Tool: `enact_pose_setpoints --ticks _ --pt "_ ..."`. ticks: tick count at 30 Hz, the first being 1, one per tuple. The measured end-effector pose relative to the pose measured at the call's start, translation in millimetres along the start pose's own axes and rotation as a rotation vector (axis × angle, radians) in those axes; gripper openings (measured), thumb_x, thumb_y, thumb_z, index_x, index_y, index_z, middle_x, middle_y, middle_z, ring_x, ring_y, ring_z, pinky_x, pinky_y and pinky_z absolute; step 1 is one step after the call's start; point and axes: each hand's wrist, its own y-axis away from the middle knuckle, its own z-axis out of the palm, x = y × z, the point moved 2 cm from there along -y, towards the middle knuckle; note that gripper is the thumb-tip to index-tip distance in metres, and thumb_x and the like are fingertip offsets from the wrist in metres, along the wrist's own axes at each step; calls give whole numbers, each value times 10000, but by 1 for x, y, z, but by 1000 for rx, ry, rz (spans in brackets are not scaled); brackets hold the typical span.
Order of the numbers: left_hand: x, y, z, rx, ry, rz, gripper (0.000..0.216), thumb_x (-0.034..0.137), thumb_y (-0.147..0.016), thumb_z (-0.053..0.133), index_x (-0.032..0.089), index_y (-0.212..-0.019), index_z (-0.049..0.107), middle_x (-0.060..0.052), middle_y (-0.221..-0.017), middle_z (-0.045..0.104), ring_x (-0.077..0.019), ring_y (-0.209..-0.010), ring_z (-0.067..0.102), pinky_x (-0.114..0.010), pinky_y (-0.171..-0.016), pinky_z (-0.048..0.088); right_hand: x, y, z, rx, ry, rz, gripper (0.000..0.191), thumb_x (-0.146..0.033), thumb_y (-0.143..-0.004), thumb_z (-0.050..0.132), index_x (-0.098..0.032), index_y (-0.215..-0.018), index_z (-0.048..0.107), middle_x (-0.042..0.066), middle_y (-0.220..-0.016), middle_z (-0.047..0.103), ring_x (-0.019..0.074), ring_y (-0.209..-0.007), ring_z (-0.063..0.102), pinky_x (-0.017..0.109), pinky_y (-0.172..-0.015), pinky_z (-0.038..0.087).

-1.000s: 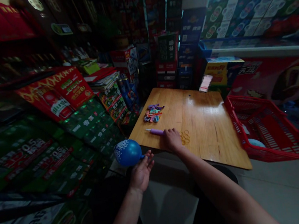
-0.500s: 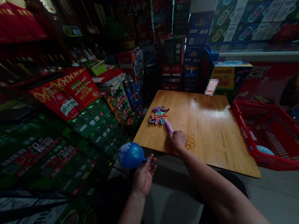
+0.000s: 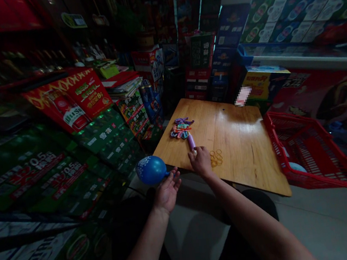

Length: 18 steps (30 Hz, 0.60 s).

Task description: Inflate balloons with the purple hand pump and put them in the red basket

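My left hand (image 3: pixel 167 192) pinches the neck of an inflated blue balloon (image 3: pixel 151 170) with a white pattern, held just off the near left corner of the wooden table (image 3: pixel 242 146). My right hand (image 3: pixel 200 161) rests at the table's near edge, fingers closed on the near end of a purple hand pump (image 3: pixel 191 141) that points away from me. A small heap of flat coloured balloons (image 3: pixel 181 129) lies just beyond the pump's far tip. Several yellow rubber bands (image 3: pixel 216 157) lie right of my right hand.
Stacked green and red drink cartons (image 3: pixel 67 152) crowd the left side. A red wire basket (image 3: pixel 310 150) with a blue balloon inside stands right of the table. More stacked boxes (image 3: pixel 203 66) rise behind the table. Grey floor lies at the lower right.
My right hand has swung the purple pump from lying sideways along the table edge to pointing away toward the balloon heap. The left hand keeps holding the blue balloon.
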Motion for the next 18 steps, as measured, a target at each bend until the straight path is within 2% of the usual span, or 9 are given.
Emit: enact_pose_setpoints --ticks 2,4,6,7,9,13,18 --pt "-2 0 3 -11 -1 7 130 208 -780 734 188 -907 716 -70 -1246 645 -204 -1130 606 -312 -863 499 -7 17 -1 -102 -119 -25 358 -414 -894 503 -130 -1020 680 145 -998 660 251 -951 586 331 -829 412" --pt "-5 2 6 -20 -3 18 147 211 -772 742 188 -915 720 -68 -1193 672 -207 -1122 611 -321 -878 492 -14 38 -2 -213 -185 -41 383 -462 -902 486 -148 -857 701 78 -776 671 197 -751 607 288 -694 434" --pt "-8 5 10 -41 -14 28 187 213 -764 746 183 -948 724 -72 -1135 696 -210 -1085 627 -321 -873 490 -22 59 0 -368 -334 -51 420 -508 -899 485 -150 -840 696 47 -728 666 159 -659 597 254 -608 427" --pt "-10 8 12 -60 -26 29 219 211 -763 746 180 -978 724 -76 -1125 700 -211 -1067 633 -313 -858 493 -25 70 1 -474 -480 -30 426 -521 -892 497 -142 -860 690 44 -735 665 145 -635 588 244 -583 420" --pt "-14 14 15 -97 -56 24 283 204 -766 738 177 -1047 718 -87 -1142 695 -203 -1035 642 -274 -796 496 -30 87 0 -574 -727 51 422 -535 -857 556 -129 -837 670 27 -689 636 115 -570 542 229 -546 397" --pt "-22 28 15 -113 -93 25 337 194 -791 710 197 -1128 697 -83 -1178 680 -156 -981 648 -202 -701 480 -31 106 -6 -562 -912 189 407 -523 -776 671 -126 -700 621 -9 -584 556 83 -507 456 216 -501 344" --pt "-25 45 18 -113 -72 9 361 200 -803 702 214 -1163 681 -84 -1170 685 -185 -1084 626 -240 -831 490 -24 118 -13 -613 -944 256 402 -517 -744 703 -124 -711 626 -10 -588 554 78 -488 433 213 -466 303"
